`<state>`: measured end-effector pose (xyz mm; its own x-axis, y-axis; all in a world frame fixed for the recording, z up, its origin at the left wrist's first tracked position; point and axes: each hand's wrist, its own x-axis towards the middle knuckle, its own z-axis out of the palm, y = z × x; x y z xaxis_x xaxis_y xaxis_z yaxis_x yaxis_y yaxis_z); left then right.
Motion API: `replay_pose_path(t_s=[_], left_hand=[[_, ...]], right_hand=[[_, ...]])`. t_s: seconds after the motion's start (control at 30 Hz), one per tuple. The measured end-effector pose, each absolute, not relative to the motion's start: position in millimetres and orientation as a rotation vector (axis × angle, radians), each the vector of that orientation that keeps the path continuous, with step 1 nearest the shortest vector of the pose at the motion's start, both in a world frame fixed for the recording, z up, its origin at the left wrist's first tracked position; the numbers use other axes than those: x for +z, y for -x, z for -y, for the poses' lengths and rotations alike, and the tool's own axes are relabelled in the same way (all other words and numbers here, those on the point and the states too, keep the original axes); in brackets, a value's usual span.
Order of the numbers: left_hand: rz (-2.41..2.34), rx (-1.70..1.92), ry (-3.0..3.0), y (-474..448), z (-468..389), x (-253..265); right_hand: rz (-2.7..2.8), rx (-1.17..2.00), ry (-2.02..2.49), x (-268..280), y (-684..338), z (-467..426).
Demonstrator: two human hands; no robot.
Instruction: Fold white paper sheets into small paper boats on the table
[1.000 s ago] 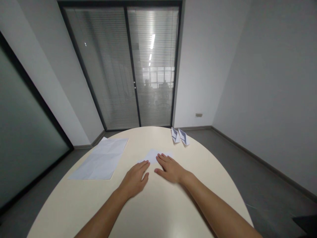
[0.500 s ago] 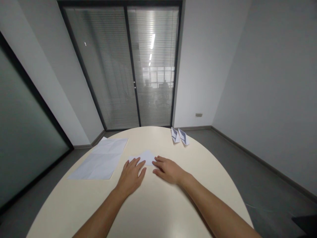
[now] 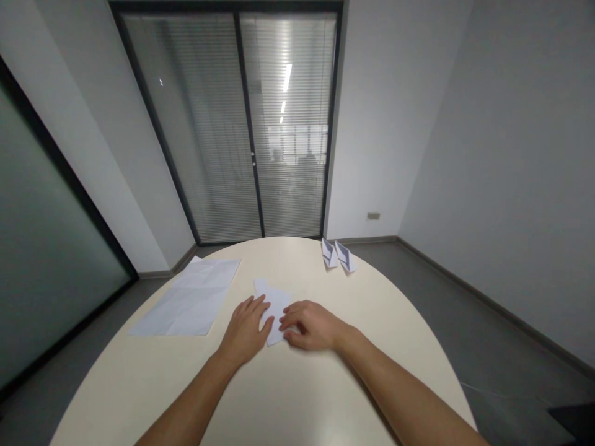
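Note:
A small folded piece of white paper [image 3: 276, 302] lies on the pale round table [image 3: 279, 396] between my hands. My left hand [image 3: 245, 325] rests flat over its left side with the fingers extended, partly covering it. At its right edge, my right hand [image 3: 309, 325] touches the paper with fingers bent and the thumb apart from them. No part of the paper is visibly pinched. Some of its outline is hidden beneath the fingers.
Larger creased white sheets [image 3: 186, 300] lie to the left on the table. Two folded paper boats [image 3: 337, 256] stand near the far right edge. Beyond the table is a glass door with blinds [image 3: 223, 124].
The folded paper has turned between my hands, so a corner now points toward me. My right hand has shifted slightly nearer and its fingers are more bent. My left hand has barely moved.

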<state>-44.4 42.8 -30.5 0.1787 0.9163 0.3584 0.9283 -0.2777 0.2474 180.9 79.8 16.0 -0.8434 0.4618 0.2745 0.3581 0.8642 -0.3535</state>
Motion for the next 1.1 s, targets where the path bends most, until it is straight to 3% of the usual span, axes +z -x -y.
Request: replay_pose_path(t_s=[0.17, 0.47, 1.1], left_hand=[[1.820, -0.728, 2.429, 46, -43, -29], [1.758, -0.773, 2.496, 46, -40, -31], [1.722, -0.734, 2.490, 36, -33, -21]], right_hand=[[2.669, 0.490, 0.542, 12, -179, -81], [2.478, 0.328, 0.922, -11, -196, -102], [2.483, 0.393, 0.934, -3, -192, -99]])
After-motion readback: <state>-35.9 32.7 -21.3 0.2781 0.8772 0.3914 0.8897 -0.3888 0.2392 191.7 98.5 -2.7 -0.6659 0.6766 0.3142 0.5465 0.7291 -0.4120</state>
